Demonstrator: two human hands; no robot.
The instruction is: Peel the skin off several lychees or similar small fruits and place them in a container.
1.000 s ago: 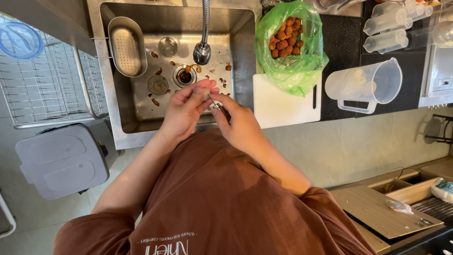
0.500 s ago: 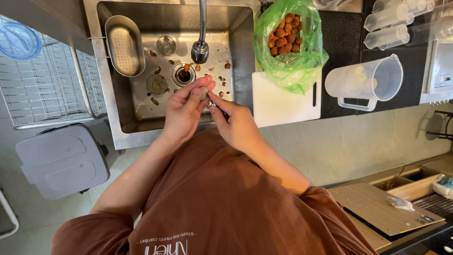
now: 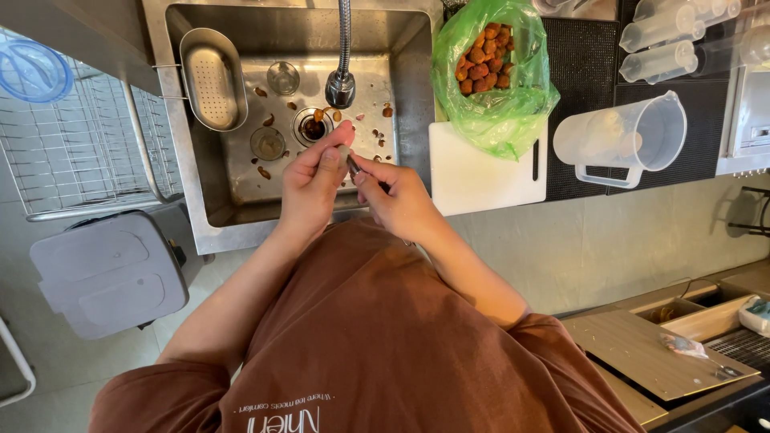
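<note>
Over the steel sink (image 3: 417, 96), my left hand (image 3: 311, 186) pinches a small pale peeled fruit (image 3: 343, 153) between thumb and fingertips. My right hand (image 3: 399, 202) grips a small dark-handled knife (image 3: 354, 167), its tip against the fruit. Brown peel scraps (image 3: 377, 143) lie on the sink floor around the drain (image 3: 311, 127). The tap head (image 3: 340, 87) hangs just beyond my hands. A green plastic bag (image 3: 493, 76) of brown-orange fruits (image 3: 484, 62) sits open to the right of the sink.
A white cutting board (image 3: 475, 175) lies beside the sink under the bag. A clear plastic jug (image 3: 626, 138) and squeeze bottles (image 3: 659, 48) stand on black mats at right. A metal strainer basket (image 3: 210, 76) hangs in the sink's left side. A wire rack (image 3: 80, 152) and grey bin (image 3: 104, 273) are at left.
Both hands have shifted slightly down and toward each other, and the knife tip has moved closer against the fruit. Everything else stays as it was.
</note>
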